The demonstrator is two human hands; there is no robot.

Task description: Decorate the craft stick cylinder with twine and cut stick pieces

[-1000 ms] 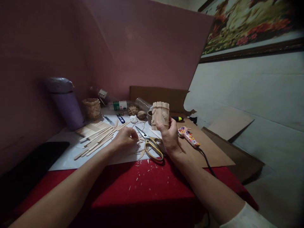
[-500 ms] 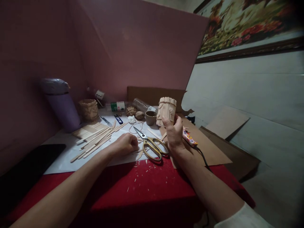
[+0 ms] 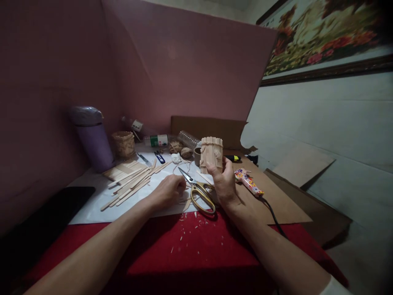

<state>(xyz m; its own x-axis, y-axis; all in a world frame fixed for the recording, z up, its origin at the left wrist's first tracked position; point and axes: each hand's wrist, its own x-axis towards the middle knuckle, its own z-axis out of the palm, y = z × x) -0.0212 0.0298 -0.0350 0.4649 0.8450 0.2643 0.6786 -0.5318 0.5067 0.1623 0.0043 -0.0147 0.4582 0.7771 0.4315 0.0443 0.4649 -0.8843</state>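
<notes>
**Stick cup raised in your right hand, left hand curled on the paper**

Your right hand (image 3: 225,182) grips the stick cup (image 3: 211,153) by its lower end, thumb on the near side and fingers wrapped behind; the cup stands upright in the air, above the far edge of the white paper (image 3: 89,207) and just in front of a small brown pot (image 3: 197,155); bands of twine run round its top. Your left hand (image 3: 167,190) rests on the paper with its fingers curled in; you cannot tell whether anything is pinched inside it; short stick offcuts lie at its fingertips. The gold-handled scissors (image 3: 199,191) lie between your two hands, blades pointing away from you. A patterned glue gun (image 3: 248,183) lies on the cardboard (image 3: 282,200) just right of your right wrist, its cord trailing towards you. Loose craft sticks (image 3: 132,180) are spread left of your left hand; a purple flask (image 3: 92,139) and a woven basket (image 3: 124,144) stand at the far left of the worktop (image 3: 199,250), which is covered in red cloth.
</notes>
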